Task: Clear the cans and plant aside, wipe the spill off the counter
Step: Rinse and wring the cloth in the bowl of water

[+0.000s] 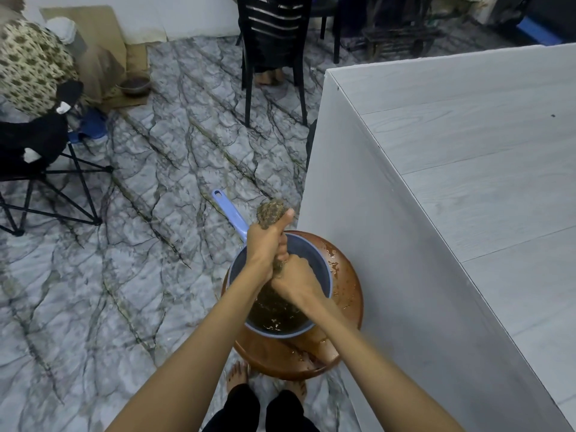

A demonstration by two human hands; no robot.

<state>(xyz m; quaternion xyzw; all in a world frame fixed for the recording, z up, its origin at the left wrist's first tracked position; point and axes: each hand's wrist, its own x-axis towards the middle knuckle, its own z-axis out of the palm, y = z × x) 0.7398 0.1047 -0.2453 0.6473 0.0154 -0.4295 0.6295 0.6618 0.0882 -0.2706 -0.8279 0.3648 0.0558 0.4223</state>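
Your left hand [266, 247], right hand [297, 283] both clamped round cloth [270, 213]; twist opposite ways, keep drips below fingers, inside pan [316, 265]

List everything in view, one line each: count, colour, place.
counter: one, pale grey, right side
pan: one, blue, long handle, on the stool beside the counter
stool: one, brown, round, wet, under the pan
cloth: one, brownish, above the pan
dining chair: one, black, top centre
folding chair: one, black frame, left edge
bowl: one, dark, floor at top left
cardboard: brown sheets, top left by the wall
left hand: grips the cloth's upper part
right hand: grips the cloth lower down
feet: two, bare, bottom centre
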